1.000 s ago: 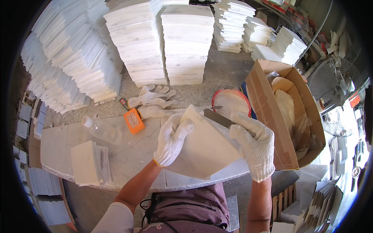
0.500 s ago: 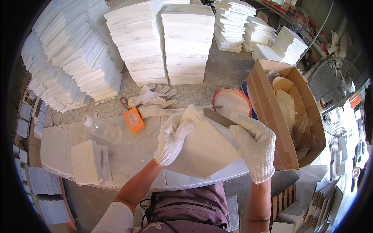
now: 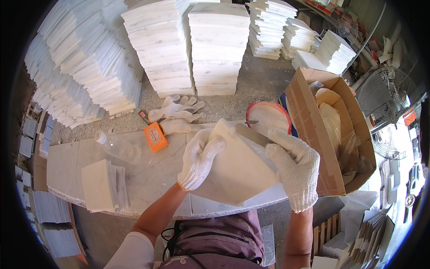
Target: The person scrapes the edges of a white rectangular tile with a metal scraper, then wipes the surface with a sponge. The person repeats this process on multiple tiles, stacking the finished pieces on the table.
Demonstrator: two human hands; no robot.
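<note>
Both hands wore white knit cotton gloves. The left hand (image 3: 200,158) lay with fingers curled over the left edge of a flat white square stone tile (image 3: 237,168), held tilted just above the near rim of the pale marble worktop (image 3: 148,177). The right hand (image 3: 293,172) was wrapped closed around the tile's right upper edge, where a thin dark blade-like tool (image 3: 251,134) also lay against the tile; whether those fingers gripped it, could not tell. The tile looked stiff, fairly heavy, smooth and liable to chip at the corners; best taken by two opposite edges, as here. Farther left lay a small stack of white tiles (image 3: 101,186), a clear plastic bottle (image 3: 116,145) and an orange tape measure (image 3: 155,136). Beyond, spare white gloves (image 3: 177,110), a red-rimmed round basin (image 3: 268,117), an open brown cardboard box (image 3: 313,121), then tall stacks of white slabs (image 3: 190,45).
</note>
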